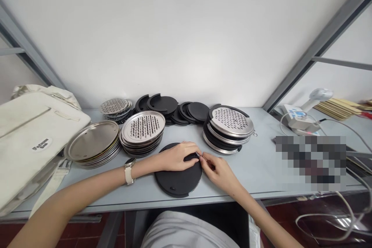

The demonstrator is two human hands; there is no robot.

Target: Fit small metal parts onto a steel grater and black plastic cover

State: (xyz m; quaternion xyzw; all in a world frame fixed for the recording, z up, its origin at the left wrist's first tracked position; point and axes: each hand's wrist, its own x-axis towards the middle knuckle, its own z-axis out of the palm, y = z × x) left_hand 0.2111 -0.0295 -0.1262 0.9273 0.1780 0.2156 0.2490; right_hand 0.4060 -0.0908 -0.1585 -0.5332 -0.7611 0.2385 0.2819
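A round black disc (180, 180) with a small hole near its front edge lies on the table in front of me. Across its far part rests my left hand (181, 157), thumb and fingers closing on the disc's right edge. My right hand (216, 168) pinches a tiny, shiny piece at that same edge, fingertips close to those of the left. The piece is mostly hidden and too small to name. To the right stands a stack of perforated metal grater discs in black holders (231, 121), with a small metal ring (255, 133) hanging from it.
Plain metal discs (93, 141) and grater discs (142, 128) are stacked at left. Smaller perforated discs (114, 106) and several black discs (162, 104) lie along the wall. A cream bag (35, 135) sits far left; a scanner on a stand (302, 120) and cables are right.
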